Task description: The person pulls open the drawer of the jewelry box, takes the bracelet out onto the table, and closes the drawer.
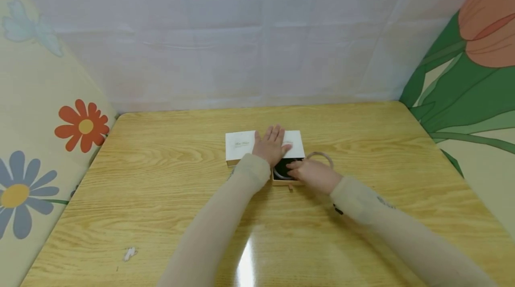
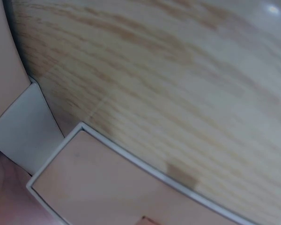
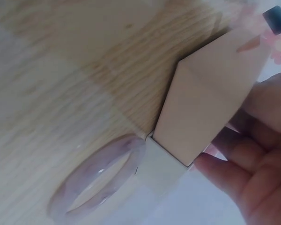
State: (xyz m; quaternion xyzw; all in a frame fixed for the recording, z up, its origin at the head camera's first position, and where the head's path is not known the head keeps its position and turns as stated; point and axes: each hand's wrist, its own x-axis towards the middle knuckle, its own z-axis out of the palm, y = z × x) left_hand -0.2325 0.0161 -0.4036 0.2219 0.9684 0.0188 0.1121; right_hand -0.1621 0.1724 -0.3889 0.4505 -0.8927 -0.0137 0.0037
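Two white boxes lie side by side in the head view: the left box (image 1: 239, 144) is partly covered by my left arm, and the right box (image 1: 295, 143) has its tan drawer (image 1: 285, 183) pulled out toward me. My left hand (image 1: 270, 147) rests on the right box with its fingers extended. Inside the drawer, on a dark lining (image 1: 284, 166), lies a pale bangle (image 1: 279, 175). My right hand (image 1: 318, 174) reaches in from the right, its fingers over the drawer; their grip on the bangle is hidden. Behind this hand, a lavender bangle (image 3: 91, 180) lies on the table beside the box.
A wooden table (image 1: 169, 188) carries everything. A small white scrap (image 1: 130, 253) lies near its front left. A white sheet (image 1: 225, 54) hangs behind, and flower-patterned panels (image 1: 32, 153) stand at both sides.
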